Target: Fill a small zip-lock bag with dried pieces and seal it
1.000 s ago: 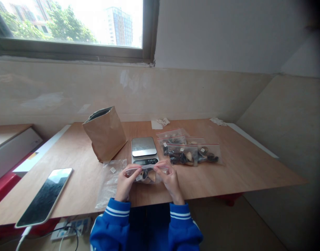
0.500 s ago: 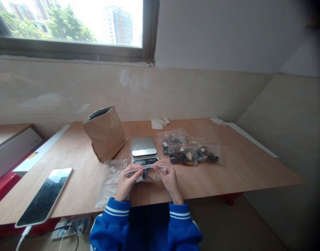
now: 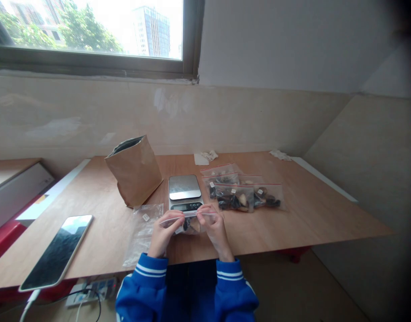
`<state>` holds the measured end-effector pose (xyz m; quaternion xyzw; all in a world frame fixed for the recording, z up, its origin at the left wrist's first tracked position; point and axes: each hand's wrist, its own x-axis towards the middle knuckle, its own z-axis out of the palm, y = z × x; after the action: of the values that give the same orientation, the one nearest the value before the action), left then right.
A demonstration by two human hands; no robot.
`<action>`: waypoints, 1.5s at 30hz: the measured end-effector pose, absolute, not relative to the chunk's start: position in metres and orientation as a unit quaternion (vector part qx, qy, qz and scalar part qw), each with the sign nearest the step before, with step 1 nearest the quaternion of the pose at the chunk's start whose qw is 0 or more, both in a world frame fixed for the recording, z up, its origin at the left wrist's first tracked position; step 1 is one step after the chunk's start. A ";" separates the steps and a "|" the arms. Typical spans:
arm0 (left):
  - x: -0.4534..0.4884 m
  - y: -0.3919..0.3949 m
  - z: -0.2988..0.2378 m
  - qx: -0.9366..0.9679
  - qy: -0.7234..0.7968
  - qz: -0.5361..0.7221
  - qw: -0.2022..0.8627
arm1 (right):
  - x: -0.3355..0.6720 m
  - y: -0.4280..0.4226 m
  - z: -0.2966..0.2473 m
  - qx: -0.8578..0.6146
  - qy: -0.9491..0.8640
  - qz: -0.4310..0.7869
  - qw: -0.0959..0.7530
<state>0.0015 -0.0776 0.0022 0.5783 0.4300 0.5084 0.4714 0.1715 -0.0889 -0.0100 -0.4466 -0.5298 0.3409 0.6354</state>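
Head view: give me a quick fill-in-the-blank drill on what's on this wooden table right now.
1. Both hands pinch the top edge of a small clear plastic zip bag just in front of the silver digital ____.
2. The brown paper bag stands to the ____ of the scale.
3. The black smartphone lies screen-____ near the table's left edge.

Missing words: scale; left; up

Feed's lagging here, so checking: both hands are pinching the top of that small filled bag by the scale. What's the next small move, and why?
Probably run the fingertips along the strip to press it shut. The left hand and right hand pinch the top edge of the small clear bag, which has dark pieces inside. The filled bags beside the scale lie flat with their red-lined tops closed.
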 end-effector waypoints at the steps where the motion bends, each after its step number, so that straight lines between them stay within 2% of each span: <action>1: 0.001 -0.077 0.002 0.582 0.425 0.505 0.475 | 0.172 -0.089 -0.010 -0.436 -0.532 0.358 0.632; 5: -0.001 -0.077 0.001 0.601 0.412 0.496 0.473 | 0.175 -0.091 -0.009 -0.399 -0.547 0.408 0.612; 10: 0.003 -0.078 -0.001 0.597 0.408 0.505 0.471 | 0.176 -0.090 -0.009 -0.404 -0.574 0.400 0.589; 20: 0.007 -0.081 0.003 0.602 0.411 0.506 0.461 | 0.171 -0.092 -0.009 -0.417 -0.556 0.354 0.626; 29: 0.006 -0.079 -0.002 0.608 0.401 0.527 0.438 | 0.170 -0.093 -0.002 -0.383 -0.575 0.411 0.595; 41: 0.016 -0.082 0.003 0.593 0.406 0.518 0.464 | 0.163 -0.087 -0.009 -0.428 -0.569 0.299 0.635; 45: 0.017 -0.084 0.005 0.584 0.410 0.528 0.460 | 0.162 -0.088 -0.003 -0.414 -0.584 0.308 0.627</action>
<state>0.0170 -0.0836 0.0045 0.5842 0.4101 0.5280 0.4602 0.1619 -0.0882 -0.0034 -0.4136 -0.5841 0.3082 0.6267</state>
